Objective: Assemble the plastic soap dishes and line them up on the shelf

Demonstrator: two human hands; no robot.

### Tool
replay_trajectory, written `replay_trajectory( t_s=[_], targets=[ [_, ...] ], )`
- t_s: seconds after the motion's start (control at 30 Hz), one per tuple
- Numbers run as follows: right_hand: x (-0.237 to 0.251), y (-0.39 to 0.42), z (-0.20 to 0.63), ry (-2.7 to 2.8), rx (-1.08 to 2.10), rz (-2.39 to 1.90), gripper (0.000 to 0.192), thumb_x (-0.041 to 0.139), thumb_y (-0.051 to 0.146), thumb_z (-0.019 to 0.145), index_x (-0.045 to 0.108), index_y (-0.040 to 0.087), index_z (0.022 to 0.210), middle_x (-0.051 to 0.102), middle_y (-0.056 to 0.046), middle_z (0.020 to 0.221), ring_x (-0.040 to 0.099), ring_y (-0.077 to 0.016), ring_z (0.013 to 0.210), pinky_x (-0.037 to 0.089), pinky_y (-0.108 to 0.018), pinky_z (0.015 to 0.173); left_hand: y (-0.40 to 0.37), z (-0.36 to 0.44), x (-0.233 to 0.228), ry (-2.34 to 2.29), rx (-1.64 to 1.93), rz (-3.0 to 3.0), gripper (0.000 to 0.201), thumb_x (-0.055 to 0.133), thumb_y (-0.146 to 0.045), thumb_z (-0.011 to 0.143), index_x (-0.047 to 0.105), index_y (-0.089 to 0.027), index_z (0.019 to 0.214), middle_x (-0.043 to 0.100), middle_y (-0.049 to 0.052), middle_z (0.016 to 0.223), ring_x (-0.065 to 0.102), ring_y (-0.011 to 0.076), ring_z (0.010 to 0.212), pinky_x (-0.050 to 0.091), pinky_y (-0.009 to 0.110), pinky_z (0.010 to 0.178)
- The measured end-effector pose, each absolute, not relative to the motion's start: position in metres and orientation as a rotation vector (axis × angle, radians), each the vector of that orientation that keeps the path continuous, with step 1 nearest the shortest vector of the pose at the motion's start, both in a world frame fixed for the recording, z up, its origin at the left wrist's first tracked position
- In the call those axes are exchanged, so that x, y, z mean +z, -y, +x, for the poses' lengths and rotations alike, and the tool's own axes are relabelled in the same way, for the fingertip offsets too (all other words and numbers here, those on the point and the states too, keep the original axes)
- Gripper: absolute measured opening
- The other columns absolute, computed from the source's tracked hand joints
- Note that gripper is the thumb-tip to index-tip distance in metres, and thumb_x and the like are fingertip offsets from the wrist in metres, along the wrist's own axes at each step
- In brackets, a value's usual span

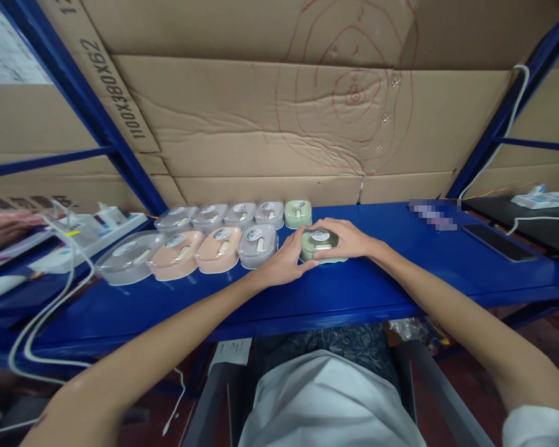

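Note:
A pale green lidded box [320,244] with a round label rests on the blue shelf [335,292]. My left hand [286,259] grips its left side and my right hand [343,238] covers its top and right side. To the left stand two rows of similar small boxes: a grey one [258,245] and two peach ones [218,249] in the near row, several grey ones [240,214] and a green one [298,213] in the far row.
A white power strip [100,226] with cables lies at the left. A dark phone [498,242] lies on the shelf at the right, with a white charger [543,199] behind it. Cardboard sheets [284,112] line the back, framed by blue rack posts.

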State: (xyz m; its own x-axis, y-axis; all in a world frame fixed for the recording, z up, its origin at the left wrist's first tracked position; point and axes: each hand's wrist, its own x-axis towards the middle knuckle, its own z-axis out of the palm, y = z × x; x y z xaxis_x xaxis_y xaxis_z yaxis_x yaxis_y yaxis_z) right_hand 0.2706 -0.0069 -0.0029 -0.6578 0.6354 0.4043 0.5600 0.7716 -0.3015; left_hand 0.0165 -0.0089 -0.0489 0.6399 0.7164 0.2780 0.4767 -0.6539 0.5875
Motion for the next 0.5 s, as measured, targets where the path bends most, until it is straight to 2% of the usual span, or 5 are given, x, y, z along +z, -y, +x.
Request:
replay_trajectory(
  t_s=[0.1, 0.17, 0.23, 0.3, 0.5],
  targets=[
    [-0.009, 0.009, 0.271, 2.411, 0.206, -0.907, 0.071, 0.083, 0.066, 0.084, 0.066, 0.034, 0.145, 0.076, -0.006, 0.135, 0.070, -0.0337, 0.122, 0.051, -0.046, 0.104, 0.012, 0.016, -0.046, -0.923, 0.668, 2.412, 0.100, 0.072, -0.058, 0.096, 0.017, -0.026, 0.173, 0.025, 0.019, 0.180, 0.020, 0.0469, 0.167, 0.024, 0.071, 0.134],
    [-0.014, 0.008, 0.270, 2.332, 0.285, -0.928, 0.062, 0.076, 0.068, 0.090, 0.071, 0.034, 0.142, 0.078, -0.005, 0.132, 0.071, -0.0325, 0.121, 0.051, -0.047, 0.107, 0.014, 0.017, -0.043, -0.903, 0.671, 2.431, 0.098, 0.070, -0.057, 0.098, 0.016, -0.026, 0.173, 0.026, 0.018, 0.179, 0.021, 0.0454, 0.167, 0.025, 0.069, 0.134],
    [-0.019, 0.004, 0.269, 2.170, 0.471, -0.968, 0.051, 0.062, 0.070, 0.099, 0.078, 0.034, 0.131, 0.080, -0.005, 0.129, 0.072, -0.0307, 0.122, 0.050, -0.047, 0.110, 0.016, 0.018, -0.041, -0.903, 0.666, 2.437, 0.097, 0.068, -0.056, 0.098, 0.015, -0.025, 0.173, 0.028, 0.019, 0.178, 0.023, 0.0445, 0.167, 0.026, 0.068, 0.134],
    [-0.024, -0.001, 0.268, 1.931, 0.721, -1.013, 0.057, 0.050, 0.074, 0.103, 0.084, 0.030, 0.117, 0.083, -0.006, 0.123, 0.074, -0.0304, 0.121, 0.050, -0.048, 0.113, 0.017, 0.018, -0.039, -0.916, 0.652, 2.436, 0.097, 0.068, -0.054, 0.099, 0.014, -0.024, 0.173, 0.029, 0.020, 0.177, 0.024, 0.0440, 0.167, 0.026, 0.067, 0.134],
    [-0.034, -0.009, 0.266, 1.462, 1.079, -1.066, 0.066, 0.060, 0.083, 0.092, 0.085, 0.023, 0.094, 0.086, -0.012, 0.107, 0.078, -0.0329, 0.112, 0.050, -0.054, 0.117, 0.019, 0.020, -0.040, -0.898, 0.695, 2.468, 0.097, 0.068, -0.050, 0.098, 0.012, -0.026, 0.174, 0.021, 0.019, 0.180, 0.018, 0.0427, 0.169, 0.024, 0.065, 0.135]
  ],
)
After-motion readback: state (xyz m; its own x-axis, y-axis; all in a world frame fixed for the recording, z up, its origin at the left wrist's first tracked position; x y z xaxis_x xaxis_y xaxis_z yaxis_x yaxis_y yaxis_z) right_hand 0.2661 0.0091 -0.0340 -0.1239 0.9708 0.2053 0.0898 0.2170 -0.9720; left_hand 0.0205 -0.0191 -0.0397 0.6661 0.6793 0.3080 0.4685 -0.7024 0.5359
